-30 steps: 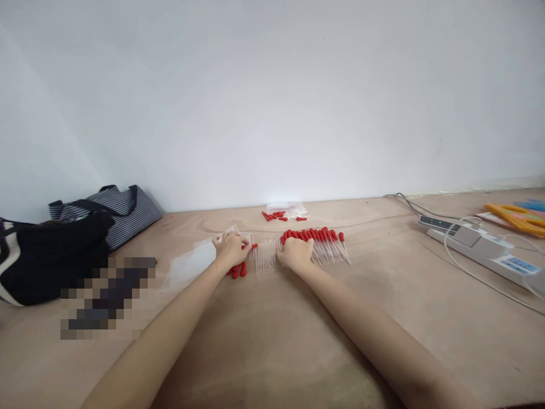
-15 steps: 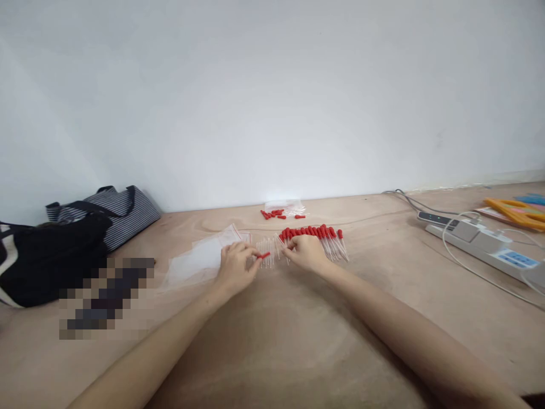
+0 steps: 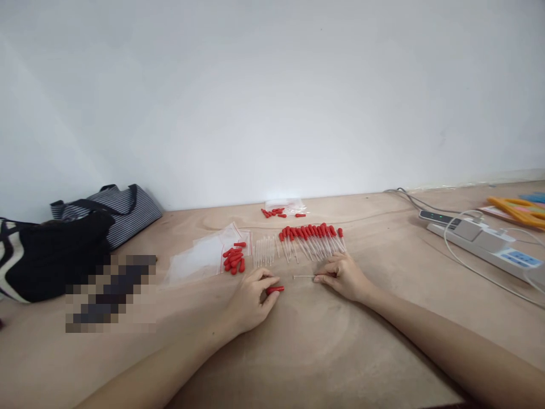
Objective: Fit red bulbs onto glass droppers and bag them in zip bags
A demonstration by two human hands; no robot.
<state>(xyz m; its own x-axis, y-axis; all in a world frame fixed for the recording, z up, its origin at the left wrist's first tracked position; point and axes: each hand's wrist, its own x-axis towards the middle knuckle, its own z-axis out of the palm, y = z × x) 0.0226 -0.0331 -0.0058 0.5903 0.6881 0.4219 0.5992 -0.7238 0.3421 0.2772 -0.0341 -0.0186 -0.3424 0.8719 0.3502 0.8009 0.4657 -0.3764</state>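
Note:
Between the thumb and fingers of my left hand [image 3: 254, 298] is a red rubber dropper bulb [image 3: 275, 289], its narrow end facing right. My right hand [image 3: 343, 275] pinches a clear glass dropper tube [image 3: 303, 276], which points left toward the bulb; the two are apart. Just beyond my left hand lies a heap of loose red bulbs [image 3: 233, 260]. To its right is a row of bare glass tubes [image 3: 264, 250]. Droppers with red bulbs fitted [image 3: 313, 234] lie in a row behind my right hand.
Clear zip bags [image 3: 196, 258] lie left of the heap. Near the wall are more red bulbs [image 3: 272, 213] and a plastic bag [image 3: 285, 204]. A black bag [image 3: 55, 261] and a striped bag [image 3: 131, 210] sit left; a power strip [image 3: 481, 244] with cables sits right.
Both hands have come nearer to me, the left with the bulb. My right hand has carried a glass tube away from the row. The bulb heap is now uncovered.

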